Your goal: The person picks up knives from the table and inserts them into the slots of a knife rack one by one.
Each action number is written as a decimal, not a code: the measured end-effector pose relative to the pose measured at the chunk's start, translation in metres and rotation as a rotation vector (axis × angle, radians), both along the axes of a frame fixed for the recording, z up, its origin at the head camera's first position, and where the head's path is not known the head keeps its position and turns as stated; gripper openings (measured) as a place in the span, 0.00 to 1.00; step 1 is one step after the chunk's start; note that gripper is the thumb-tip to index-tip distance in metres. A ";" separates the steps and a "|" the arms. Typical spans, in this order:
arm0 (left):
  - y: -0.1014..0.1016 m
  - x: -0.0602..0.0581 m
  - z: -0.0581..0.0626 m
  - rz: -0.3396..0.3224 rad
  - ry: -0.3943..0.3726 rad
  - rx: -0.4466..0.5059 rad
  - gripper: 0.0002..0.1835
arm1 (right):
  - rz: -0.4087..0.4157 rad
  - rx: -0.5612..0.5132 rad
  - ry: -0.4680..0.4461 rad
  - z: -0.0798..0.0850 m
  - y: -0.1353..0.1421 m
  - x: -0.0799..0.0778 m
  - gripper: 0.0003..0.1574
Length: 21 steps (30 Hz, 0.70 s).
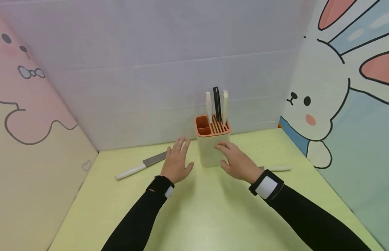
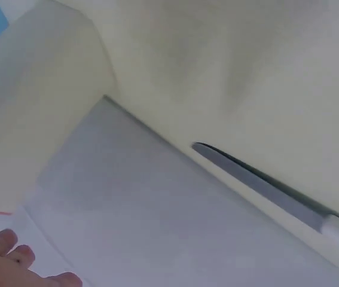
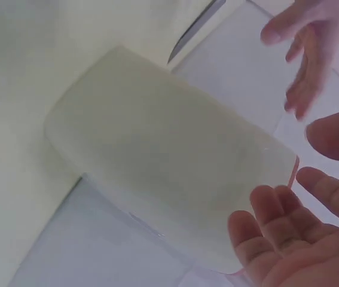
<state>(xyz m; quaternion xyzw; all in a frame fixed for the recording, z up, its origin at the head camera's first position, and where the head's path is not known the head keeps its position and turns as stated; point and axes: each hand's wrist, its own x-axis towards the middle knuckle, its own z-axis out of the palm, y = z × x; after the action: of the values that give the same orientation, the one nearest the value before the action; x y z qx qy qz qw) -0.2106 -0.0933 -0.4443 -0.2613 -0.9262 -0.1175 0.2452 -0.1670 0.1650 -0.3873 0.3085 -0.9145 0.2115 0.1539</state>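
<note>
A cream knife block [image 1: 211, 151] with an orange slotted top stands upright near the back wall. A white handle [image 1: 208, 106], a black handle [image 1: 217, 104] and a cream handle [image 1: 225, 108] rise from its slots. My left hand [image 1: 177, 162] hovers to the left of the block, fingers spread and holding nothing. By the block's front right side is my right hand [image 1: 238, 162], its fingers loosely bent and nothing in them; the right wrist view shows its fingers [image 3: 259, 230] apart. A white-handled knife [image 1: 130, 172] lies left of my left hand, its tip hidden in the head view.
Behind my right wrist lies another knife with a white handle [image 1: 277, 168], its blade mostly hidden. All this is on a pale yellow-green table [image 1: 207, 216]. A pale back wall [image 1: 169, 69] and side panels with cartoon animals enclose it.
</note>
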 end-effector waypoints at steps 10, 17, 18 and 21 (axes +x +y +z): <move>-0.106 0.047 -0.049 0.169 -0.060 -0.017 0.39 | 0.015 0.132 -0.206 -0.043 0.014 0.037 0.34; -0.157 0.050 -0.056 0.282 -0.111 -0.018 0.39 | -0.017 0.290 -0.363 -0.073 0.027 0.058 0.48; -0.164 0.049 -0.056 0.313 -0.140 -0.020 0.39 | -0.018 0.304 -0.377 -0.077 0.029 0.060 0.51; -0.183 0.051 -0.055 0.404 -0.263 -0.002 0.40 | -0.019 0.327 -0.415 -0.088 0.031 0.068 0.58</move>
<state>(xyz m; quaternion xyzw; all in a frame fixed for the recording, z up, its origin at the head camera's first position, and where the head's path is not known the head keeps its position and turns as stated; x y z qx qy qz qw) -0.1596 -0.2763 -0.4994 -0.0536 -0.9837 -0.0984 0.1406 -0.0993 0.1963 -0.4749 0.2705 -0.9515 0.1181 -0.0870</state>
